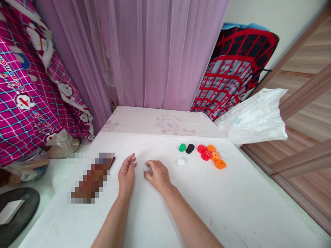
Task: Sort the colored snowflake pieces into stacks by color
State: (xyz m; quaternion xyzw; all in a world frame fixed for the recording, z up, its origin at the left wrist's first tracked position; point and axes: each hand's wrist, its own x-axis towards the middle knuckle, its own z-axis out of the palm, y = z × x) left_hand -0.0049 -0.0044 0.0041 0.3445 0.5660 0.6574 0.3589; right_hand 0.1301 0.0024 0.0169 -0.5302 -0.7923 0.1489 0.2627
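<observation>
My right hand [158, 175] rests on the white table [232, 206] with its fingers curled over a small pale, roundish piece [147, 168] that I cannot name. Just to its left, my left hand [127, 173] hovers with the fingers loosely apart and nothing in it. Right of my hands lie small round plastic pieces: a white one [180, 161], a green one [182, 147], a black one [190, 148], red ones [204, 152] and orange ones [217, 159].
A blurred brown object [90, 179] lies on the table at left. A white plastic bag [254, 117] sits at the right rear corner. Pink curtains [155, 51] hang behind, patterned blankets on both sides, a dark stool [18, 213] at lower left.
</observation>
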